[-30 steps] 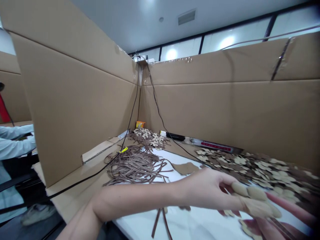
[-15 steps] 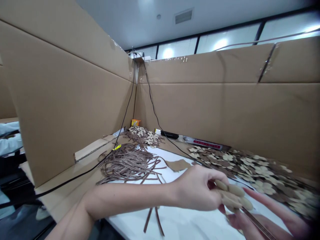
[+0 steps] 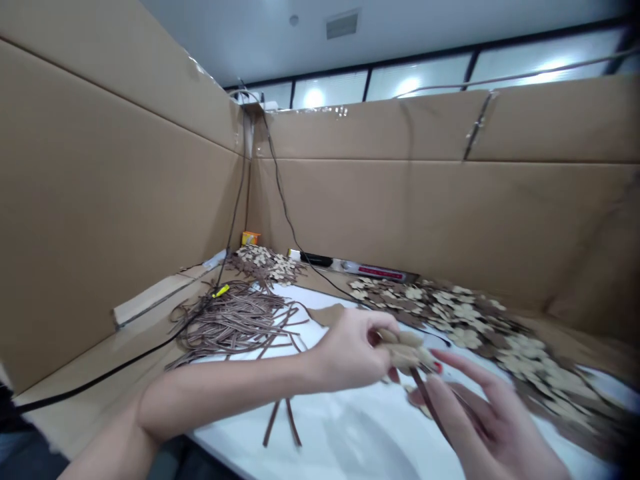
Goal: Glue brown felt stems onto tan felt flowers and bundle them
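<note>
My left hand pinches a beige flower-shaped piece above the white table, its fingers curled over the petals. My right hand comes in from the lower right, thumb and fingers closed around a thin brown strip. The strip's upper end meets the flower's underside; whether it passes through cannot be told. The right index fingertip is close to the flower's right edge. Another beige piece shows partly below the flower, half hidden by the right fingers.
A heap of brown strips lies left, and two loose strips hang near the front edge. Flower cutouts cover the right side; more lie at the back. A black cable crosses the left. Cardboard walls enclose the table.
The view has swung right, so everything sits further left. My right hand has turned and its grip on the strip shows more plainly; my left hand still holds the flower.
</note>
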The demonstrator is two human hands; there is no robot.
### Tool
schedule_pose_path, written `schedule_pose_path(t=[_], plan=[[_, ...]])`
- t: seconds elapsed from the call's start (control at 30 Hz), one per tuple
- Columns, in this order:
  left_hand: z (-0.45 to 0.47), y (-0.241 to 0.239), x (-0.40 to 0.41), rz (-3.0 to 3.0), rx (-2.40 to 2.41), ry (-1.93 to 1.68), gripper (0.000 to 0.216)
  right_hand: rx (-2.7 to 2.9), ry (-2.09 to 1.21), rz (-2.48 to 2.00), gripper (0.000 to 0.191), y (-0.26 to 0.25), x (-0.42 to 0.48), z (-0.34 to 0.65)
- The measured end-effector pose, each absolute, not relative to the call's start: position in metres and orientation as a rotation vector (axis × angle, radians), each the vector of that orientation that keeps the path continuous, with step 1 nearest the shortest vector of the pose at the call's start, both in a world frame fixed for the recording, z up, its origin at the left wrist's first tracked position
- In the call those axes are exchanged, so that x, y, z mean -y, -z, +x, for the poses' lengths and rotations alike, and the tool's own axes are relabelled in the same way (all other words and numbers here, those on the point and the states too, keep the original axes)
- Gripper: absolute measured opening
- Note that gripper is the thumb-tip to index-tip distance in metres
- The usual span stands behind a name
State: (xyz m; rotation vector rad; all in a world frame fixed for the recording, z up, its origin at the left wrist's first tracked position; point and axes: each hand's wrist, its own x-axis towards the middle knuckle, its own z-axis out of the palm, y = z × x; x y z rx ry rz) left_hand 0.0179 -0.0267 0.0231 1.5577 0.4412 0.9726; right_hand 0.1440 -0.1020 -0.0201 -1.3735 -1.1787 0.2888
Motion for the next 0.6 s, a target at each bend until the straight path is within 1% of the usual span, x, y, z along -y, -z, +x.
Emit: schedule_pose_path(t=[0.07, 0.13, 0.27, 0.47, 0.6], plan=[[0.018, -0.024, 0.029, 1.556, -0.445, -0.992, 0.041, 1.208, -0.307, -1.386, 0.036, 0.016, 0.104, 0.142], [0.017, -0.025, 0.030, 1.565, -0.435, -0.994, 0.039, 1.281, -0.303, -1.363, 0.033, 0.012, 0.104, 0.141], [0.017, -0.026, 0.031, 1.559, -0.440, -0.987, 0.032, 1.274, -0.275, -1.373, 0.033, 0.010, 0.103, 0.137], [0.018, -0.023, 0.028, 1.635, -0.445, -0.969, 0.029, 1.234, -0.413, -1.267, 0.038, 0.009, 0.104, 0.130], [0.017, -0.021, 0.029, 1.671, -0.452, -0.957, 0.028, 1.176, -0.411, -1.276, 0.037, 0.011, 0.106, 0.126]])
